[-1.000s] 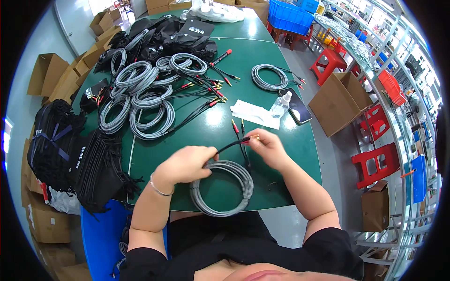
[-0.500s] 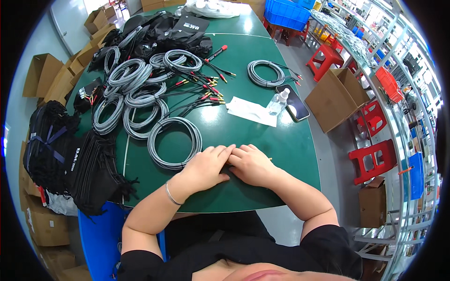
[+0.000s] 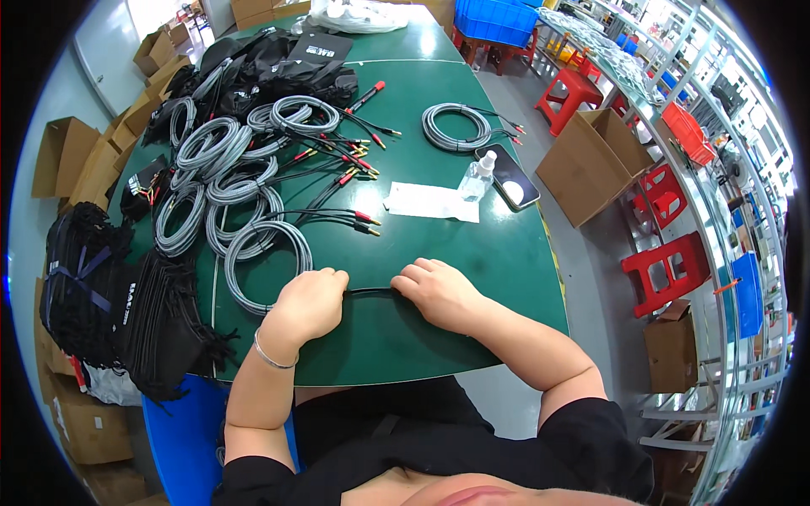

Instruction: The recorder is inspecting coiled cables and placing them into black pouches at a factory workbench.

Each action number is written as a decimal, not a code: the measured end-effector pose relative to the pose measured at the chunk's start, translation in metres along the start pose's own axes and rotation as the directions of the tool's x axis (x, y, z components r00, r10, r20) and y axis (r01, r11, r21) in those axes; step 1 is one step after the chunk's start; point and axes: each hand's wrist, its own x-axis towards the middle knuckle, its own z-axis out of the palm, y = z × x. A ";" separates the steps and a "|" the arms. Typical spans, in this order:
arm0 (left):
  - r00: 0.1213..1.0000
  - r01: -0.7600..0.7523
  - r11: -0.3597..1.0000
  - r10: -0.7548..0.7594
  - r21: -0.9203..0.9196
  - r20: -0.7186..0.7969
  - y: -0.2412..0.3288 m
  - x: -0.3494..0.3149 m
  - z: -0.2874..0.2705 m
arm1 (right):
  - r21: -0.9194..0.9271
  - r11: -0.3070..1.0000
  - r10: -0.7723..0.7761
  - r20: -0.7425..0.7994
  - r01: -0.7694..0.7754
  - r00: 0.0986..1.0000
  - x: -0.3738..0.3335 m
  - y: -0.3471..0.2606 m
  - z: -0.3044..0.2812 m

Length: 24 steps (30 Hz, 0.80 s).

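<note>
1. Through the head camera I have both hands over the near part of the green desk (image 3: 405,350), a little apart.
2. My left hand (image 3: 310,302) has its fingers curled closed on one end of a short visible stretch of black cable (image 3: 369,291); a silver bangle (image 3: 273,354) circles the wrist.
3. My right hand (image 3: 437,293) has its fingers bent down and closed on the other end of that stretch; its thumb is hidden from me.
4. The black cable runs nearly straight between the hands, low over the desk. I cannot tell where it goes beneath them.
5. A grey cable coil (image 3: 232,274) lies just beyond the left hand, which covers part of its rim.
6. Farther off I see heaped grey coils (image 3: 211,152), with red-sleeved gold plugs (image 3: 368,217) pointing right.
7. Black fabric bags (image 3: 261,72) lie behind the heap.
8. To the right are a white paper strip (image 3: 426,202), a clear bottle (image 3: 475,179), a phone (image 3: 513,181) and a separate grey coil (image 3: 429,126).
</note>
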 end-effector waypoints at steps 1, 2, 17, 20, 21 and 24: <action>1.000 -0.005 1.000 0.005 -0.001 0.001 0.003 0.002 0.002 | 0.088 0.996 0.015 -0.031 -0.012 0.999 0.000 0.001 0.002; 0.992 -0.111 0.984 0.102 -0.136 -0.075 0.011 0.005 0.004 | 0.175 0.984 0.032 -0.061 -0.021 0.998 0.000 0.003 0.004; 0.889 -0.417 0.783 0.247 -0.460 -0.386 0.031 0.013 0.016 | 0.036 0.979 -0.166 -0.424 0.200 0.891 0.007 0.003 -0.024; 0.836 -0.426 0.880 0.293 -0.211 -0.464 0.034 0.014 0.028 | 0.124 0.980 -0.099 -0.379 0.157 0.920 0.006 0.004 -0.024; 0.806 -0.413 0.907 0.324 -0.079 -0.495 0.035 0.013 0.031 | 0.125 0.979 -0.101 -0.380 0.160 0.920 0.006 0.004 -0.022; 0.804 -0.340 0.939 0.319 0.051 -0.502 0.043 0.011 0.038 | 0.236 0.968 -0.009 -0.302 0.084 0.953 0.003 0.005 -0.017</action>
